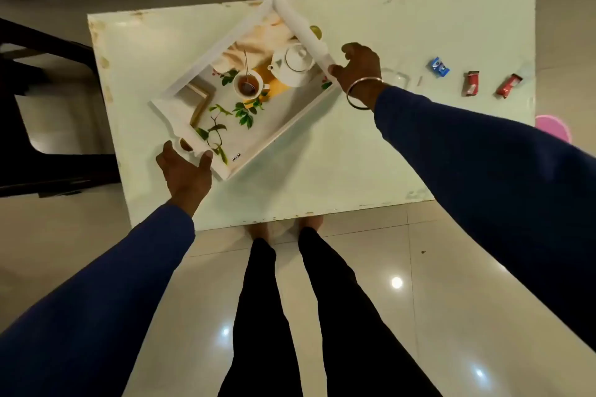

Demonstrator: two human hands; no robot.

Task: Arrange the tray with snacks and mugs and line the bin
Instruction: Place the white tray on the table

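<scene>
A white rectangular tray (pixel 303 34) with a printed picture of a teapot, a cup and leaves sits diagonally over the white table (pixel 322 164), and nothing lies in it. My left hand (pixel 185 171) grips its near-left end at the handle cut-out, thumb on the inner side. My right hand (pixel 359 69), with a bangle on the wrist, holds the far-right end wall. A blue snack packet (pixel 439 67) and two red snack packets (pixel 471 83) (pixel 509 85) lie on the table's right end. No mug is clearly visible.
A clear glass-like object (pixel 395 78) lies just right of my right wrist. A dark chair (pixel 48 126) stands left of the table. A pink round object (pixel 553 127) shows past the table's right edge. My legs stand on glossy tiles at the table's near edge.
</scene>
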